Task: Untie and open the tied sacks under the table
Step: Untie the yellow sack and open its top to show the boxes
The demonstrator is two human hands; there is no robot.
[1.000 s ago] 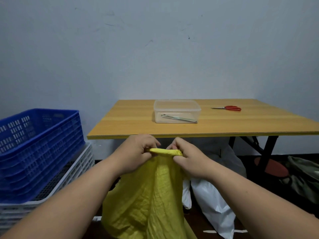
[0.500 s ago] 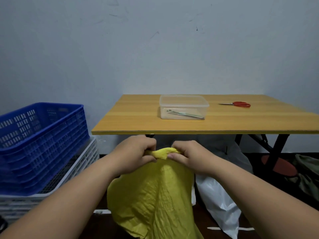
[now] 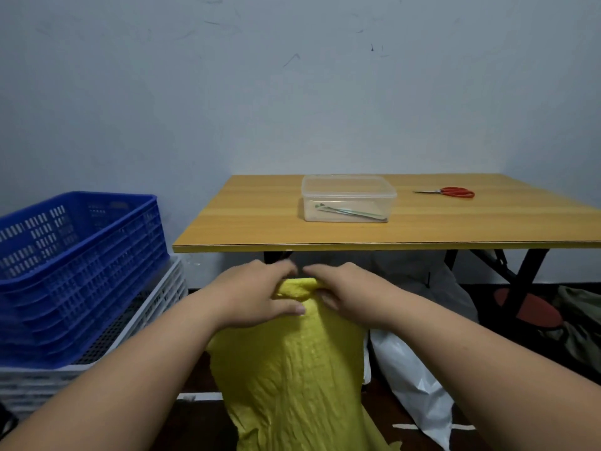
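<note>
Below table (image 3: pixel 383 245), near edge | yellow sack (image 3: pixel 292 369) mouth being pinched by left hand (image 3: pixel 257 297) and right hand (image 3: pixel 348 294), fingers clamped | next probably: mouth being pulled apart

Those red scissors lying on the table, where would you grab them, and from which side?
Probably by the red handles, coming from above on the right side of the table. The scissors lie flat with the thin blades pointing left toward the clear plastic box, so the handle loops are the thicker, blunt end and nothing stands near them.
</note>
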